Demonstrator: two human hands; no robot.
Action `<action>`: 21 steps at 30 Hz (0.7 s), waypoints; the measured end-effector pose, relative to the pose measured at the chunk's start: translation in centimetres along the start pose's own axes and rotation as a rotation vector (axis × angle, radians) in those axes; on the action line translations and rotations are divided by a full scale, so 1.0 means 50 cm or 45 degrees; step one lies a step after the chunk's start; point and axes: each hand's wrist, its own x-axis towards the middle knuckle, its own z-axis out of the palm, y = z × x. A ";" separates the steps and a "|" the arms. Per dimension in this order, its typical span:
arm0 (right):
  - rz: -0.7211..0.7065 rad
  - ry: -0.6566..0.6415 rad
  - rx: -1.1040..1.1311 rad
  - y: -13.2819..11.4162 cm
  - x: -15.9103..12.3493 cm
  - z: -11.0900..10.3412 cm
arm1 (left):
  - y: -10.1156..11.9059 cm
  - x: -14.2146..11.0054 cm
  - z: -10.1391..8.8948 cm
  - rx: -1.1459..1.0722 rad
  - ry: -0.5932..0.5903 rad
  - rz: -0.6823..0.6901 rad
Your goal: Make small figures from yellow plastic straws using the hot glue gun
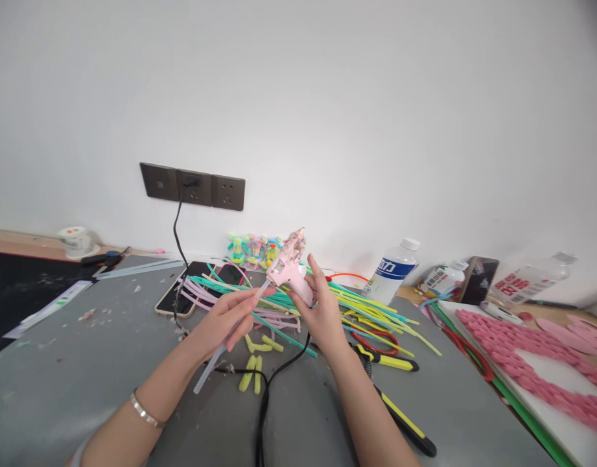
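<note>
My right hand [322, 311] is wrapped round the handle of a pink hot glue gun [287, 266], whose nozzle points up and away from me. My left hand [230, 321] pinches a long translucent glue stick [211, 370]; its upper end meets the back of the gun, and how far it goes in I cannot tell. A black cord [263, 415] runs below the hands. Under them lie bundles of pipe cleaners [371, 301] in teal, yellow and lilac, and several short folded yellow-green pieces [248, 373].
Yellow-and-black pliers [405, 421] lie at the right front. Two phones [174, 298] rest at the left. Small colourful figures [254, 251] stand by the wall. A white bottle [391, 272] stands at the back right, near a pink braided piece [526, 357]. Wall sockets [194, 186] hold a plug.
</note>
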 end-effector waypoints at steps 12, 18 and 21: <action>0.059 0.042 0.057 -0.003 -0.005 0.004 | 0.014 -0.008 0.028 0.053 -0.090 -0.035; 0.045 0.026 0.074 -0.002 -0.004 0.002 | 0.019 -0.006 0.027 0.119 -0.106 -0.019; 0.056 0.017 0.068 -0.002 -0.003 0.001 | 0.020 -0.006 0.026 0.142 -0.095 -0.020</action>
